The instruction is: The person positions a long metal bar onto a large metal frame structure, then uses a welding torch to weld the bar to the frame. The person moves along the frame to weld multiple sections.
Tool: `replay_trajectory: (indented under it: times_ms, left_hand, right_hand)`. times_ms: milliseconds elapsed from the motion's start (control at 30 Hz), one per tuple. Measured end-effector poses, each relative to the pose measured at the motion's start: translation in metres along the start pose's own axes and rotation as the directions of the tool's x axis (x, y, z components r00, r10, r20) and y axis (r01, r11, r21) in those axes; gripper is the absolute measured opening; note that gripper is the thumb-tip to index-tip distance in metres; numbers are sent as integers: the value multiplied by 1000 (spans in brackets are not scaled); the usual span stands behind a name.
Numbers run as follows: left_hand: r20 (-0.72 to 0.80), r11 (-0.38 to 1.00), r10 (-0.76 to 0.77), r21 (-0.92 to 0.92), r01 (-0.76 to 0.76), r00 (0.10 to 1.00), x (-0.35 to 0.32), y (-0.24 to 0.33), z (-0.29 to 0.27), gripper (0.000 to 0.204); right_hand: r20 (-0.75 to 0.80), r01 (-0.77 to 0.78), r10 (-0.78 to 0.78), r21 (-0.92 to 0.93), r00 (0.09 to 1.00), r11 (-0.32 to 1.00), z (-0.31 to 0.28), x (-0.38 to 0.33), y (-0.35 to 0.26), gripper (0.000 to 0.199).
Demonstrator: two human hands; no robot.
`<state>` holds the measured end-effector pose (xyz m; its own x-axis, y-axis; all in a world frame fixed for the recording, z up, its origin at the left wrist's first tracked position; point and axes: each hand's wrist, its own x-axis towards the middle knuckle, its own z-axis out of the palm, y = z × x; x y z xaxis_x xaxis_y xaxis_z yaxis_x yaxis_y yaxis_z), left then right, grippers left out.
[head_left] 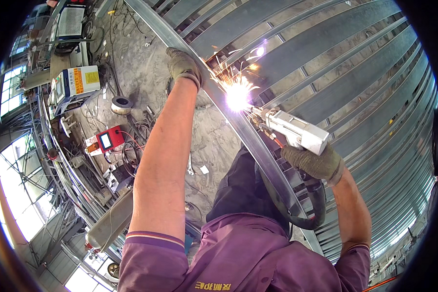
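Observation:
A long grey steel rail (252, 138) runs diagonally in front of me, along the edge of a frame of parallel steel slats (321, 53). My left hand (184, 64), in a dark work glove, is closed on the rail's outer side; its fingertips are partly hidden. In my gloved right hand (316, 160) is a white handheld welding gun (297, 129). The gun's nozzle points at the rail, where a bright white-violet glare (238, 97) throws orange sparks. That glare hides the joint and the nozzle's tip. A thick black hose (318, 209) hangs below my right hand and loops toward the rail.
On the concrete floor (204, 141) to the left lie a wire spool (121, 105), a red box with a screen (111, 139), tangled cables and a wrench (190, 165). A white machine (78, 85) stands farther left, near stacked metal bars (58, 160).

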<state>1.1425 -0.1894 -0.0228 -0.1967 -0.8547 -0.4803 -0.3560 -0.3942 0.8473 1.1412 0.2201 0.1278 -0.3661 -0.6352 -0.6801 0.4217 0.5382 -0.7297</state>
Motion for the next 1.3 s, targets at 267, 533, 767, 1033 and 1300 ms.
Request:
replay_trajectory:
  times_ms: [267,533,767,1033,1300]
  left_hand:
    - [20,998,-60,-10,60,998,-34,23,3,78]
    - [-6,992,-65,105,65,998,-25,19,2,79]
    - [-7,997,-55,-56,54,998,11,-6,-4,77]
    - [-17,999,-44,14,44,999,-38,23,5,82]
    - [-87,997,-72,11,73,994,-45,29,8,81]
  right_hand:
    - [-10,58,-59,-5,998,998,0,-2,8,61]
    - [-24,61,-61,12,998,998,-1,-4,13,61]
    - [-40,4,-4,-13,999,1000,2,-10,6,62]
    - [-41,-79,79,10,996,997,1,-15,-1,63]
    - [-55,29,-28,17,998,999,2,-15,13,65]
